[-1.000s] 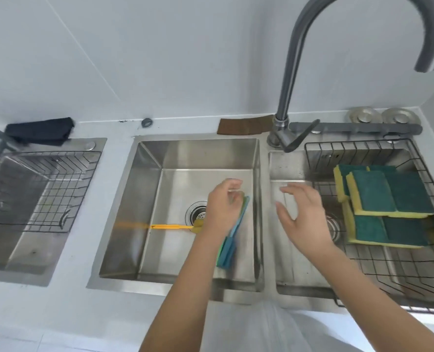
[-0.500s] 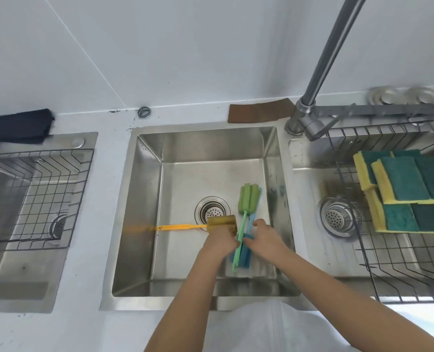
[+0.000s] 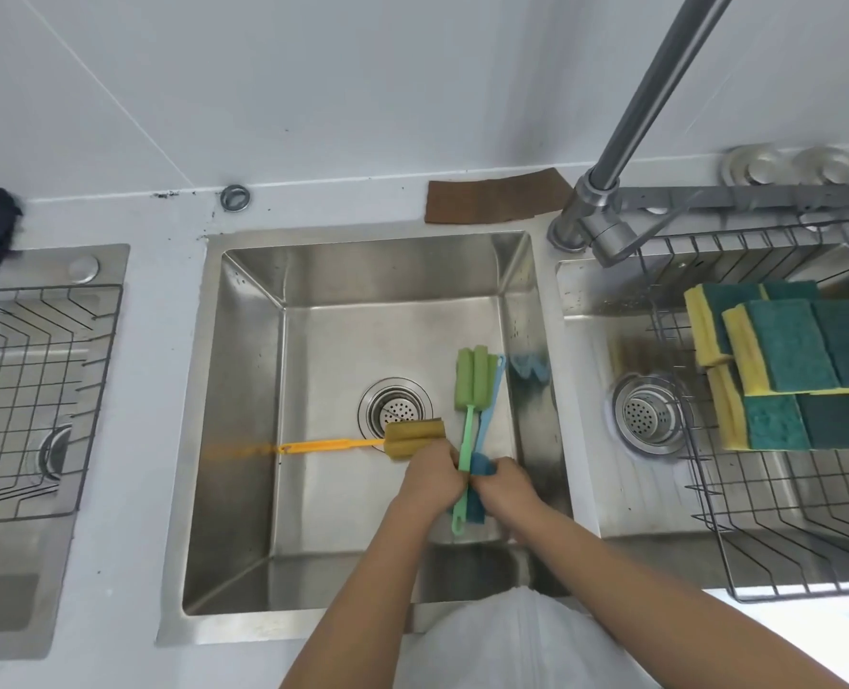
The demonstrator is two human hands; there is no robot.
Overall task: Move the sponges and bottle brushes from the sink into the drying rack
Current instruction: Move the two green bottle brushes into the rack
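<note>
At lower centre of the frame, in the steel middle sink (image 3: 243, 440), the left hand (image 3: 432, 482) pinches the green foam-headed bottle brush (image 3: 469, 390) by its thin handle; the right hand (image 3: 504, 484) closes on the blue foam-headed brush (image 3: 484, 430). Both look light, with soft heads and stiff, likely slippery handles best gripped mid-handle. The orange-handled brush (image 3: 333, 446) lies left; the wire drying rack (image 3: 760, 539) is at right.

Green foam-headed bottle brush (image 3: 471, 385) with green handle; pale blue-handled brush (image 3: 491, 395) with darker blue foam; orange-handled brush (image 3: 333, 445) with mustard-brown foam. Yellow sponges with teal-green scouring faces (image 3: 790, 345) on black wire rack (image 3: 740, 554). Brushed silver steel sink (image 3: 313, 340), white desk (image 3: 164, 231).
</note>
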